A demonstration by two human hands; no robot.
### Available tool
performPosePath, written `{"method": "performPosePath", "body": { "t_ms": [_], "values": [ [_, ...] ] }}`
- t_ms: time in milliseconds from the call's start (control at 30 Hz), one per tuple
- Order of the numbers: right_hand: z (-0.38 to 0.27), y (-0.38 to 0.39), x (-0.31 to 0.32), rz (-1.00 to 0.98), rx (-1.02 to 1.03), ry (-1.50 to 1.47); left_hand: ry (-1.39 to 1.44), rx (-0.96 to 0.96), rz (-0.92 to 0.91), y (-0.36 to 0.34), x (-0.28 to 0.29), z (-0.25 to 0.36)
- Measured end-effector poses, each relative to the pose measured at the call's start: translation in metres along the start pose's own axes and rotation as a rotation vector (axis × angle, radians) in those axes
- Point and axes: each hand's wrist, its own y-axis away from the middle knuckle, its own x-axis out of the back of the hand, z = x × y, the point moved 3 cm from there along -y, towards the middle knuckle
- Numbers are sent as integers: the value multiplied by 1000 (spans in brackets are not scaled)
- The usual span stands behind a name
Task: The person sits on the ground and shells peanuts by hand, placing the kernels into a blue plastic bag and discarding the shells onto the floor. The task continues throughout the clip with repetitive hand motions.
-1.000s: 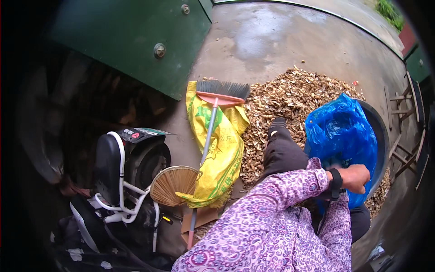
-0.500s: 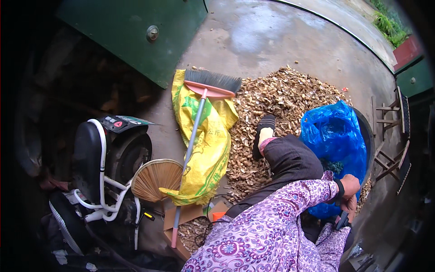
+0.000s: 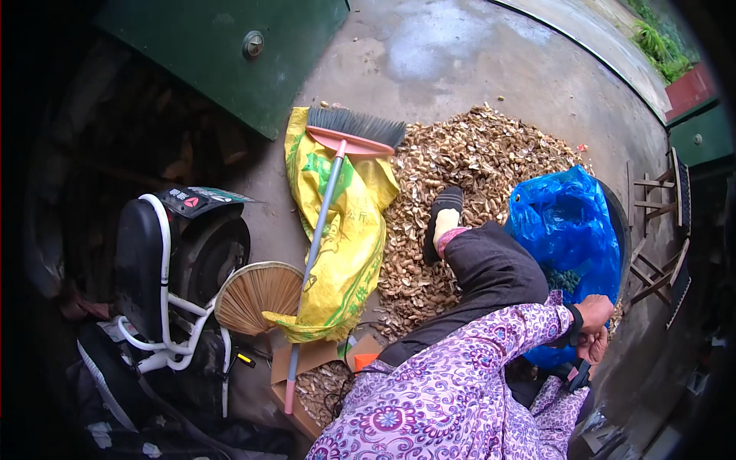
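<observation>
Both hands meet over the near right edge of a blue plastic bag (image 3: pixel 563 211), which lines a dark round container (image 3: pixel 619 222). My left hand (image 3: pixel 594 313), with a dark band at the wrist, is the upper one, its fingers curled downward. Just below it, the bent fingers of my right hand (image 3: pixel 591 348) come up to touch the left. Whatever the fingers hold is too small or hidden to make out. Small rounded pieces (image 3: pixel 563 280) lie in the bag, tinted blue-green. A broad heap of peanut shells (image 3: pixel 491 149) covers the floor beside the bag.
My outstretched leg (image 3: pixel 494 264) rests on the shells. To its left lie a yellow woven sack (image 3: pixel 349 253), a broom (image 3: pixel 326 195) and a straw fan-shaped piece (image 3: pixel 257 299). A cardboard box (image 3: pixel 307 418) holds more shells. A black-and-white wheeled frame (image 3: pixel 165 268) stands left; wooden stools (image 3: pixel 659 272) stand right.
The view has shifted slightly, so the broom and sack sit a little further left. My hands stay together at the bag's edge, with small shifts of the fingers and right wrist.
</observation>
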Motion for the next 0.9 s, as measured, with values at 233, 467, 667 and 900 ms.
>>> {"method": "performPosePath", "body": {
  "t_ms": [233, 467, 667, 900],
  "values": [
    [1, 3, -22, 145, 38, 0, 153, 161, 56, -12, -16, -18],
    [-3, 4, -7, 268, 84, -28, 209, 248, 19, -9, -1, -8],
    [-3, 3, -22, 191, 50, -7, 288, 320, 116, -8, -7, -21],
    [-10, 10, -48, 107, 151, 232, 249, 247, 113, -6, -2, -19]
  ]
}}
